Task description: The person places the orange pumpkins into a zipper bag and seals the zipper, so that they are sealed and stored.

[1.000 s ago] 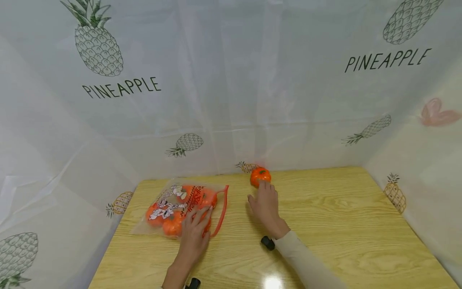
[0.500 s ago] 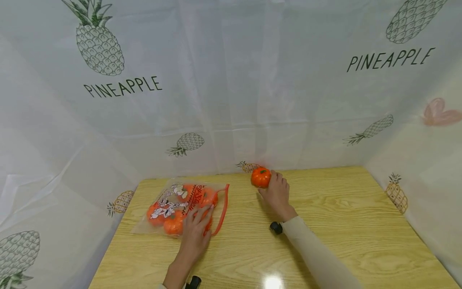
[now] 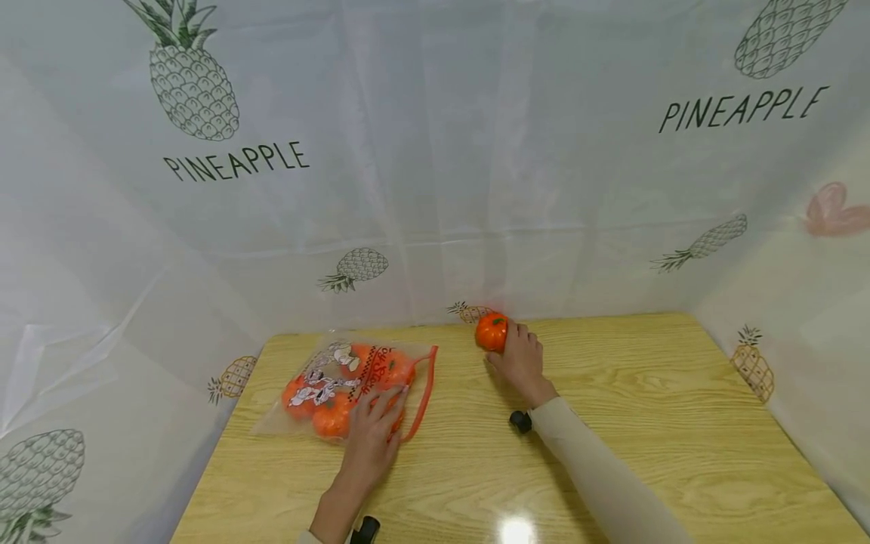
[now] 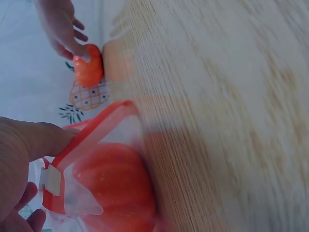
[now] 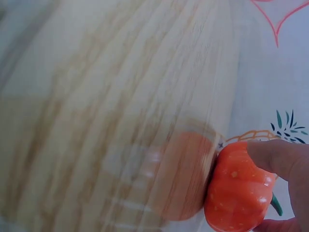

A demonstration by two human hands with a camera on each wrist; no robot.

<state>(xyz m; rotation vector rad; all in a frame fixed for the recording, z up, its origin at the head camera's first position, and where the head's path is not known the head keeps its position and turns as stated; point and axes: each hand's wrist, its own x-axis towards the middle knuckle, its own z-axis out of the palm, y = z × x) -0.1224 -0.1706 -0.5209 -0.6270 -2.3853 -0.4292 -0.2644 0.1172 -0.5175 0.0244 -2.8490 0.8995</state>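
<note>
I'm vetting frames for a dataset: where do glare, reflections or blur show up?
Head view: white glare on the table near the picture's bottom edge; left wrist: soft, hazy table grain; right wrist: blurred grain, with the loose pumpkin mirrored in the glossy table.

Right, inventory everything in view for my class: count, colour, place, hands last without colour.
Table: 1, light wood, lower part of head view
Bag: 1, clear with red trim, table's left side
Slider: 1, white, on the trim
Bagged pumpkins: at least 4, orange, inside
Loose pumpkin: 1, orange, table's far edge
Sheeting: count unclear, white, behind and beside the table
Prints: at least 9, grey, orange, pink, on the sheeting
Wrist devices: 2, black, by the wrists
Sleeves: 2, cream, arms
Left hand: 1, on the bag
Right hand: 1, gripping the loose pumpkin
</note>
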